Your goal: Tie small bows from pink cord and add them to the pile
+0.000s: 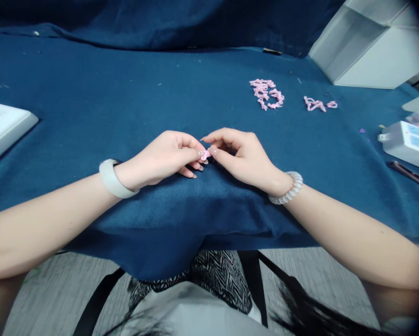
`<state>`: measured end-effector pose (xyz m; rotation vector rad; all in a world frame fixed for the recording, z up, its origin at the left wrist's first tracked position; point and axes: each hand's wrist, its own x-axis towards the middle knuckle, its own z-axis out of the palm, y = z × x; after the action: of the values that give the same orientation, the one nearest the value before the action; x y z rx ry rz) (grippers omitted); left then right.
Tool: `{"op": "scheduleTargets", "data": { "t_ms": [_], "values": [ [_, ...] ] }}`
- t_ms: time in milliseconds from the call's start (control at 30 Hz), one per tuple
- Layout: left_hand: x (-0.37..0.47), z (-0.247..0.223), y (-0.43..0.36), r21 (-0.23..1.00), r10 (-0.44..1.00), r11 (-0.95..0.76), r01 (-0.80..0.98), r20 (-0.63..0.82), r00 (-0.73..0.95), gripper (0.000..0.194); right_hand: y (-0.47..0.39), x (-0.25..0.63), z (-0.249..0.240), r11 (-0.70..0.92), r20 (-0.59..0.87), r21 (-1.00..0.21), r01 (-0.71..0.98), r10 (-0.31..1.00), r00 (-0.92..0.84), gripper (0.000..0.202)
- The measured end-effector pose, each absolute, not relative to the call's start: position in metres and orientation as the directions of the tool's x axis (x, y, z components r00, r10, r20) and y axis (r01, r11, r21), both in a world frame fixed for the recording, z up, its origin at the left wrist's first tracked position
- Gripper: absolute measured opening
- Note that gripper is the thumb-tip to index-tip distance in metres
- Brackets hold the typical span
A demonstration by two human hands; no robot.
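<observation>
Near the front edge of the blue cloth (125,93), my two hands meet over a small pink knotted piece of cord (205,154). My left hand (172,156) pinches it between thumb and forefinger, the other fingers curled below. My right hand (242,154) has its thumb at the piece's right side, with the forefinger arched above; whether it grips a part of the cord is hard to see. Farther back on the right lies a cluster of similar pink knotted cords (261,88). A smaller group of pink cords (314,104) lies right of that cluster.
A white box-shaped object (6,128) sits at the left edge. White drawers (380,56) stand at the back right. Below them are a small plastic case (412,142) and a dark pen (410,175). The cloth hangs over the front edge.
</observation>
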<state>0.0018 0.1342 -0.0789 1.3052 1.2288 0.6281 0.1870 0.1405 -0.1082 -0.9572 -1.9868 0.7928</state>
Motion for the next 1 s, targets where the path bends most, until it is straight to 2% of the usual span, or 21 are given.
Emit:
{"op": "scheduleTargets", "data": {
  "t_ms": [233,533,767,1000],
  "values": [
    [0.0011,-0.0765,0.1337,0.948,0.896,0.231,0.22,-0.296,0.332,0.007,0.1408,0.1869,-0.1092,0.533,0.397,-0.776,0.338,0.828,-0.396,0.02],
    [0.0028,-0.0769,0.1338,0.936,0.897,0.236,0.261,-0.314,0.313,0.01,0.1405,0.1868,-0.1072,0.537,0.4,-0.768,0.348,0.827,-0.395,0.019],
    [0.0045,-0.0753,0.1328,0.94,0.902,0.251,0.23,-0.314,0.297,0.007,0.1411,0.1866,-0.1066,0.487,0.352,-0.827,0.282,0.838,-0.417,0.02],
    [0.0022,-0.0775,0.133,0.958,0.901,0.261,0.121,-0.287,0.324,0.03,0.1414,0.1874,-0.1046,0.489,0.372,-0.834,0.254,0.84,-0.395,0.017]
  ]
}}
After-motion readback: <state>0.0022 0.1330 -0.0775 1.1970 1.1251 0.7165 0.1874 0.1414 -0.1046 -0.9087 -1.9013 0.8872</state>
